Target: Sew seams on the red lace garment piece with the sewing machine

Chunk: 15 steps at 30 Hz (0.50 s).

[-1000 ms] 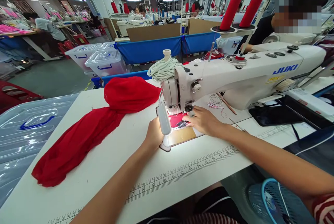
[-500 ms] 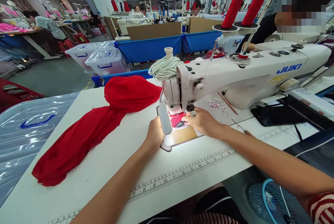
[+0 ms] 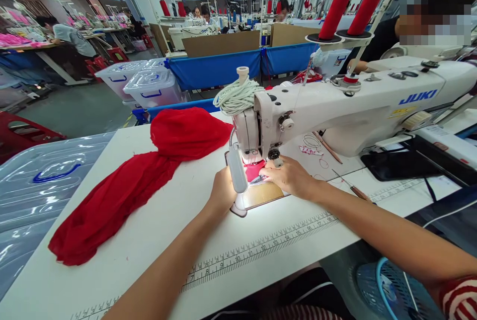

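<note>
Under the head of a white JUKI sewing machine [image 3: 357, 106], a small piece of red fabric [image 3: 254, 171] lies in bright lamp light at the needle area. My right hand [image 3: 288, 176] is at the right of this fabric, fingers bent and closed. Small pointed metal thread snips [image 3: 257, 179] stick out leftward from its fingertips. To the left of the needle, my left hand [image 3: 222, 188] rests by the fabric, its fingers hidden behind the lamp [image 3: 237, 168]. A long bunched red cloth [image 3: 122, 205] spreads over the white table left of the machine.
A screwdriver-like tool [image 3: 357, 192], a brown stick [image 3: 328, 147] and a black phone [image 3: 400, 165] lie right of my right hand. Red thread cones [image 3: 335, 12] stand above the machine. Clear plastic boxes [image 3: 152, 86] are beyond the table. A co-worker [image 3: 387, 37] sits behind the machine.
The whole view has shifted slightly, so things sit a little further right. Both hands keep nearly the same place at the red fabric.
</note>
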Each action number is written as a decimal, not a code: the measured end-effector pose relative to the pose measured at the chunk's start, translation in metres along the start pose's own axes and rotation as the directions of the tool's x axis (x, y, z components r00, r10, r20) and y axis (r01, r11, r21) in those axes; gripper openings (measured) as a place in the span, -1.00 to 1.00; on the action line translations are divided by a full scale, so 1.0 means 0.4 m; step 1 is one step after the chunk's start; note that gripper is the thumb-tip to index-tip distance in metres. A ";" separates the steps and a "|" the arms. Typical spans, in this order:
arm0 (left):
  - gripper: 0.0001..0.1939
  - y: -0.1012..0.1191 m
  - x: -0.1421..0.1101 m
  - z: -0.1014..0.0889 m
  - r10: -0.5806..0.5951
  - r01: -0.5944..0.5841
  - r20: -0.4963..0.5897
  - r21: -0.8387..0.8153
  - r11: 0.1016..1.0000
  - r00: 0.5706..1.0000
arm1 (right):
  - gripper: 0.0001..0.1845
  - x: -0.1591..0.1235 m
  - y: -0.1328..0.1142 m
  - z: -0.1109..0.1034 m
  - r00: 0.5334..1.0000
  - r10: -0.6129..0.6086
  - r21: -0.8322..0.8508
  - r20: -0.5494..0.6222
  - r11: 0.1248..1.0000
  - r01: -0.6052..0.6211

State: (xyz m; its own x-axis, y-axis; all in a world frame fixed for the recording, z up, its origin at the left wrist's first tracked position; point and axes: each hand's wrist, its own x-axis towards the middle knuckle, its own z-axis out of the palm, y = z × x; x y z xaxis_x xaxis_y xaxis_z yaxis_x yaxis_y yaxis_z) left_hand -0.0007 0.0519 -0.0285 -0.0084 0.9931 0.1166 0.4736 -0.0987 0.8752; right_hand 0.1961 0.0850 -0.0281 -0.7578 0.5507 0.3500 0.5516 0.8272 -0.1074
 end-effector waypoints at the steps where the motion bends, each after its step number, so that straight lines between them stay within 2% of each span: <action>1: -0.71 0.000 0.000 0.000 0.006 -0.006 0.003 0.000 1.000 1.000 | -0.81 -0.003 -0.005 -0.009 0.998 -0.040 0.052 0.042 0.998 0.038; 4: -0.74 -0.003 0.000 -0.001 0.023 -0.023 0.000 0.004 1.000 1.000 | -0.86 -0.014 -0.030 -0.033 0.974 -0.170 0.193 0.150 0.971 0.140; 8: -0.72 -0.005 0.003 -0.003 0.028 -0.028 0.004 0.007 1.000 1.000 | -0.83 -0.014 -0.064 -0.026 0.962 -0.241 0.237 0.129 0.949 0.206; 12: -0.73 -0.001 0.006 -0.007 0.029 -0.029 0.036 0.007 1.000 0.999 | -0.80 0.000 -0.102 0.000 0.959 -0.229 0.144 0.168 0.968 0.206; 15: -0.74 0.004 0.004 -0.010 0.027 -0.027 0.045 0.008 1.000 0.999 | -0.77 -0.005 -0.160 -0.022 0.952 -0.188 0.115 0.241 0.980 0.164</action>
State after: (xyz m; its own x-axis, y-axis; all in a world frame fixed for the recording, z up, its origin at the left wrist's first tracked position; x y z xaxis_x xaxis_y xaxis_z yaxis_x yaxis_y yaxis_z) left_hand -0.0034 0.0532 -0.0249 0.0438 0.9919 0.1190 0.4810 -0.1254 0.8677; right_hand 0.1655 0.0298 -0.0136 -0.9091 0.3960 0.1294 0.3760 0.9136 -0.1546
